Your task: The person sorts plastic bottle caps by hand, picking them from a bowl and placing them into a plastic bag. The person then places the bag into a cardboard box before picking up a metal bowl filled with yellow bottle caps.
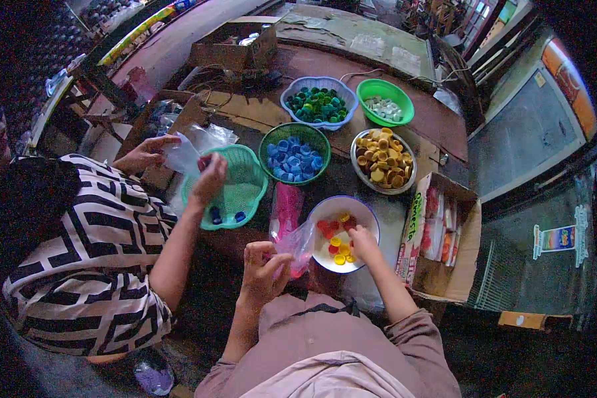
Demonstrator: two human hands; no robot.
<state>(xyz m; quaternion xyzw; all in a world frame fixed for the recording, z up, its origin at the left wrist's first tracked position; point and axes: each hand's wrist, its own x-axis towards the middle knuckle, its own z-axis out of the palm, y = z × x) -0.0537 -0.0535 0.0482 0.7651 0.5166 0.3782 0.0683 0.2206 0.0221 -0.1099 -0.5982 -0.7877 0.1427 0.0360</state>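
Observation:
My left hand [265, 268] pinches the edge of a clear plastic bag [301, 243], close to my body. Inside the white bowl [373, 213], my right hand [365, 244] reaches down with its fingers drawn together; what they hold, if anything, is hidden. Yellow bottle caps [340, 259] and red bottle caps [326, 229] lie loose in that bowl. A pink plastic bag [286, 202] lies just beyond the clear one.
At left, a co-worker's hands [210, 178] hold a clear bag [182, 154] over a mint-green basket [259, 192]. Around stand a basket of blue caps [294, 159], a basket of green caps [318, 105], a bowl of white caps [383, 109], a bowl of tan caps [382, 158] and a cardboard box [467, 249] with filled bags.

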